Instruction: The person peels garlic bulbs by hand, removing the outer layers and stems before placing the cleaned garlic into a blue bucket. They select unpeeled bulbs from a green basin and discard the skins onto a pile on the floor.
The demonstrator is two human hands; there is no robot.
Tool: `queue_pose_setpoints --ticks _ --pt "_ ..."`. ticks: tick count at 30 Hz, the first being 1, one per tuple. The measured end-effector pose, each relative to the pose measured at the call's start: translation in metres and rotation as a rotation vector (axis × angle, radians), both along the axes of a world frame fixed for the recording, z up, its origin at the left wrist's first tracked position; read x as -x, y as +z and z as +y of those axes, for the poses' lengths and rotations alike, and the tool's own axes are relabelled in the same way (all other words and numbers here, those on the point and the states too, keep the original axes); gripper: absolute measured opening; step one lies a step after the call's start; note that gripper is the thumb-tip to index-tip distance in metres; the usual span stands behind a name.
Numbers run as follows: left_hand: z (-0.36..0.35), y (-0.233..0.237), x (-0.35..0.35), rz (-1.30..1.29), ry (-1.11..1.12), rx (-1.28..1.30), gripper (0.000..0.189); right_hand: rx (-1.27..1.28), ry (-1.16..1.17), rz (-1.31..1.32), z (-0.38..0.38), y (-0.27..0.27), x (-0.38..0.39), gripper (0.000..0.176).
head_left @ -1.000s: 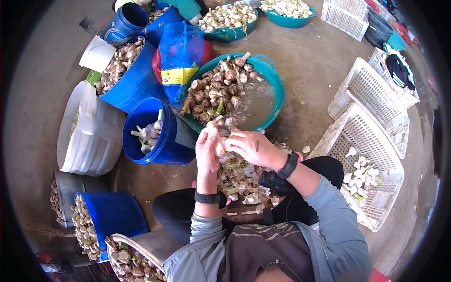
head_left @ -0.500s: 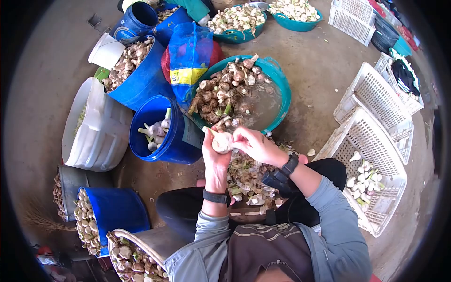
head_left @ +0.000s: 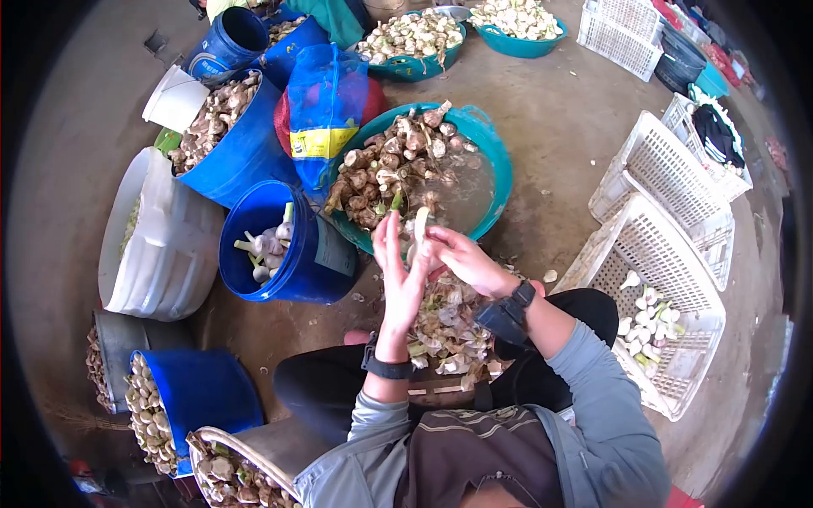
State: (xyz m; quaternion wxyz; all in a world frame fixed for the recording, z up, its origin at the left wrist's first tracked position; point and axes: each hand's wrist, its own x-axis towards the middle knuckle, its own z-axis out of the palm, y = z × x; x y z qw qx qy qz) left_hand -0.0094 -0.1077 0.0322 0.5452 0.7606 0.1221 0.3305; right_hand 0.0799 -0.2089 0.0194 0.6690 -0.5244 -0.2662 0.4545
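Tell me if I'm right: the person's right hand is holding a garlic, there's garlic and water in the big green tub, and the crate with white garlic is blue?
Not quite: the crate with white garlic is white, not blue, as the head view shows. The rest is right: the right hand holds a garlic bulb, and the big green tub has brown garlic and water.

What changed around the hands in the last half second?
The left hand opened from its grip, fingers straightened; the pale, round garlic bulb turned, its stem swinging from up-left to upright, with the right hand against it. Left-hand contact is unclear. The white perforated plastic crate and round blue plastic bucket holding garlic stayed put.
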Motion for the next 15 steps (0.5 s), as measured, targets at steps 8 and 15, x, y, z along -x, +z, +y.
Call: queue_pose_setpoints --ticks 8,15 --pt "-0.007 -0.008 0.009 0.186 0.179 -0.549 0.074 -0.132 -0.258 -0.214 -0.001 0.002 0.004 0.026" --pt "-0.009 -0.004 0.008 0.083 0.145 -0.53 0.073 -0.136 -0.54 -0.709 0.001 -0.01 -0.005 0.013"
